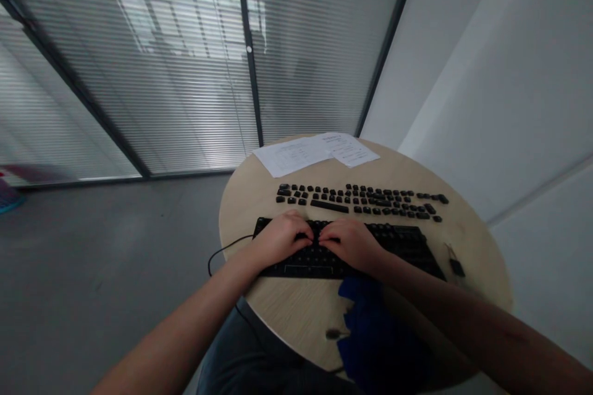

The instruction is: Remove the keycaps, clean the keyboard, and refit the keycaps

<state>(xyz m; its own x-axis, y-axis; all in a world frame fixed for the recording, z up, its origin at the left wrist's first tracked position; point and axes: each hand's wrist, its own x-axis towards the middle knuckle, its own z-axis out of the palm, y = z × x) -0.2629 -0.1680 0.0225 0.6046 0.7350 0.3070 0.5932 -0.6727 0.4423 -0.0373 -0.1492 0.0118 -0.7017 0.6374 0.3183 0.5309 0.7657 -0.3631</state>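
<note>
A black keyboard (398,247) lies on a round wooden table (472,228). Both of my hands rest on its left half, side by side and almost touching. My left hand (280,236) lies knuckles up with fingers curled down onto the keys. My right hand (351,242) does the same just to its right. What the fingertips pinch, if anything, is hidden. Beyond the keyboard, several loose black keycaps (361,197) are laid out in rows on the tabletop.
Two printed paper sheets (296,154) lie at the table's far edge. A small black tool (456,265) sits right of the keyboard. A dark blue cloth (375,327) covers the near edge. The keyboard cable (222,253) loops off the left. Glass walls with blinds stand behind.
</note>
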